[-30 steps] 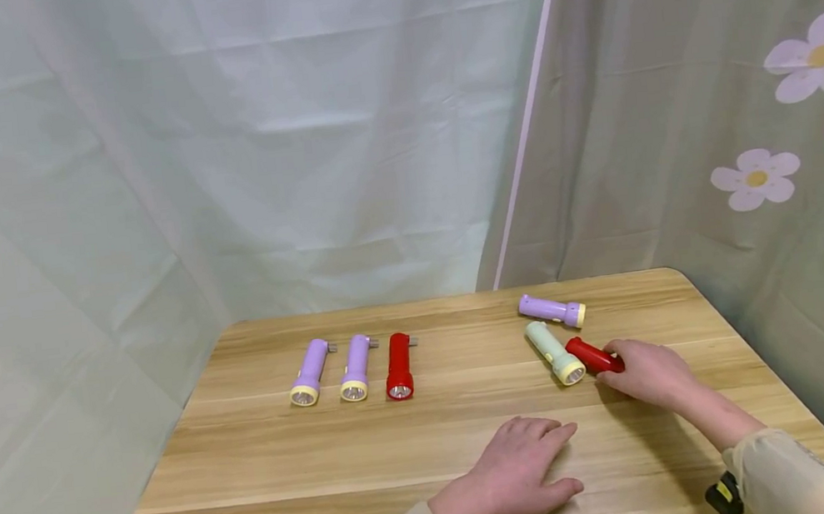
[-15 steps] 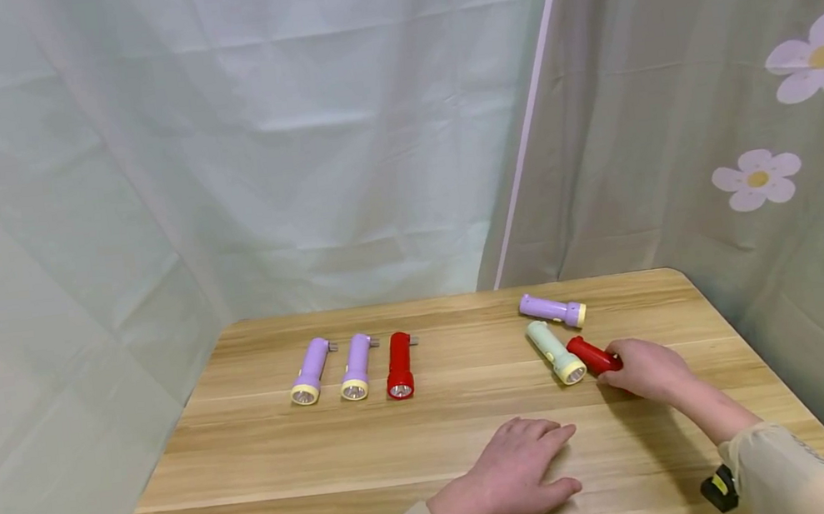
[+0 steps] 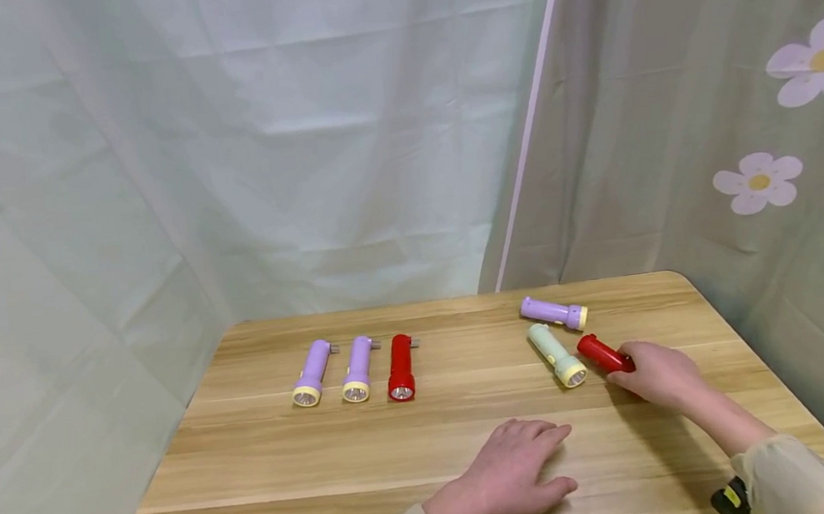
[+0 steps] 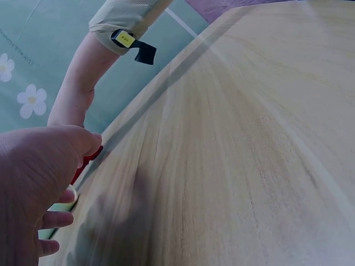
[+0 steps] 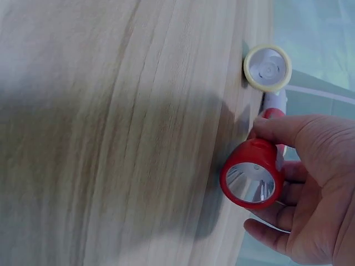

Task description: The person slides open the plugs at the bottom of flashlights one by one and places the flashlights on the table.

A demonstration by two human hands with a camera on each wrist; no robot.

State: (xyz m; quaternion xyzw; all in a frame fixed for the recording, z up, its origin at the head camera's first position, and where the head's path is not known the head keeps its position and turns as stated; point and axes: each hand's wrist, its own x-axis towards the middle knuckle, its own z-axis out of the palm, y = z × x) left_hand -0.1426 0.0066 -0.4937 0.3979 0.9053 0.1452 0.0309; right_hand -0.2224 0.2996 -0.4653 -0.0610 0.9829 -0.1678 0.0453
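Note:
My right hand [image 3: 658, 373] grips a red flashlight [image 3: 603, 352] near its lamp end, thumb on one side and fingers on the other. In the right wrist view the red flashlight [image 5: 252, 174] points its lamp toward the camera. A pale green flashlight [image 3: 553, 351] lies just left of it, with a small gap between them. Behind these lies a purple flashlight [image 3: 552, 311]. My left hand [image 3: 513, 472], fingers straight and spread, is over the front middle of the table and holds nothing. The left wrist view shows the left hand [image 4: 39, 177] at the left edge.
Two purple flashlights [image 3: 313, 372] [image 3: 359, 367] and another red flashlight [image 3: 400, 365] stand in a row on the left of the wooden table [image 3: 275, 464], lamps toward me. Metal prongs stick out at their far ends. A curtain [image 3: 333, 148] hangs behind the table.
My right hand has shifted slightly right with the red flashlight, widening the gap to the pale green one. The left hand has barely moved.

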